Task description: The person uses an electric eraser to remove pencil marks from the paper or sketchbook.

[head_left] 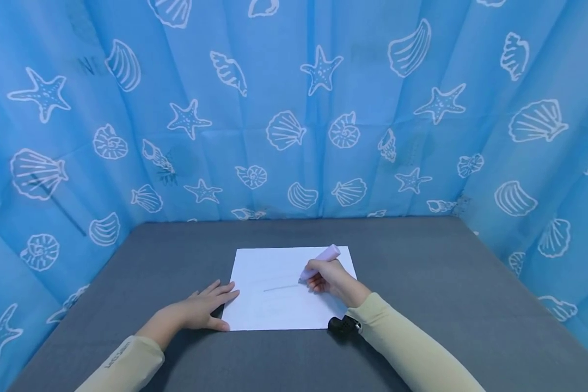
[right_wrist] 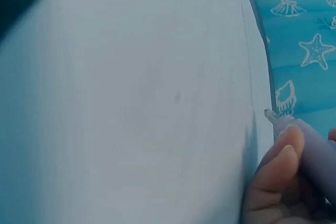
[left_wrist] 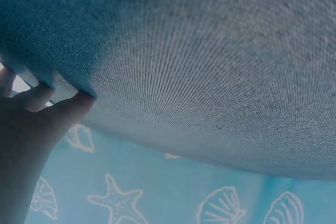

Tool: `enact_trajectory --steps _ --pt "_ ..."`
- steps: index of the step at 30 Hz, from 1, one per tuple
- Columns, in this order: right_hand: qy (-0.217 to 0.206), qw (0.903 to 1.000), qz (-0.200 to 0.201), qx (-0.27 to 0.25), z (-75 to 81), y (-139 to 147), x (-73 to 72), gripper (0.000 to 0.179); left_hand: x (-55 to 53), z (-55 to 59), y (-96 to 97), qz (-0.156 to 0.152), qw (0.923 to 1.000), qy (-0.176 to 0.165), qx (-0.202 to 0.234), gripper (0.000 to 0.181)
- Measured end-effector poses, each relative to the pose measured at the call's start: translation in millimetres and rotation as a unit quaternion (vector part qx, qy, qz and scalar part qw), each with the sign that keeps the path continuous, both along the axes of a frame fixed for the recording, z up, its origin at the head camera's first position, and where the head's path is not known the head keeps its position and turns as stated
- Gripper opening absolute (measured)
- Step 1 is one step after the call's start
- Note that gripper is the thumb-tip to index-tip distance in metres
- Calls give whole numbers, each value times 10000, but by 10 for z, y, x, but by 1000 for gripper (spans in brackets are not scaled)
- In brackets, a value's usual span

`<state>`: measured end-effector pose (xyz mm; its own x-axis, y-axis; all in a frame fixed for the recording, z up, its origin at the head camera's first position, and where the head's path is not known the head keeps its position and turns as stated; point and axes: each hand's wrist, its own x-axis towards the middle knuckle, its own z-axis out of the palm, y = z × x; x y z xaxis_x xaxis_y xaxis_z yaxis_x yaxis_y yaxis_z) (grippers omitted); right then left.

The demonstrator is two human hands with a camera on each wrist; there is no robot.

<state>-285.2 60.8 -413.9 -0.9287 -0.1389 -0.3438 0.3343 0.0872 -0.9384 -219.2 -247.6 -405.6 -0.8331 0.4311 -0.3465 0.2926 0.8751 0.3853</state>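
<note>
A white sheet of paper (head_left: 269,313) lies on the grey tabletop, with a thin grey line (head_left: 281,287) across its middle. My right hand (head_left: 330,277) pinches a thick lilac marker (head_left: 329,252), tilted with its tip down at the right end of that line. In the right wrist view, thumb and finger close round the marker (right_wrist: 315,153), whose small greyish tip shows. Flat and with fingers spread, my left hand (head_left: 203,307) rests at the paper's left edge, its fingertips touching the sheet. Part of the left hand (left_wrist: 39,116) appears dark in the left wrist view.
A grey cloth (head_left: 411,261) covers the table around the paper. Blue curtains (head_left: 284,174) printed with white shells and starfish hang behind and along both sides. A small black device (head_left: 340,325) sits at the right wrist, beside the paper's lower right corner.
</note>
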Motion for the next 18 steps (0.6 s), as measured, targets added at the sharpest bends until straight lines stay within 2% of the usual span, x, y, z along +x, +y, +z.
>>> enact_trajectory --steps 8,15,18 --pt "-49 9997 -89 225 -34 -6 3 15 -11 -30 12 -84 9999 2 -110 86" --pt "-10 9989 -61 471 -16 -25 -1 14 -8 2 12 -37 10000 -6 -51 86" --pt "22 9991 -91 421 -16 -50 6 14 -9 -2 1 -20 10000 19 -83 86"
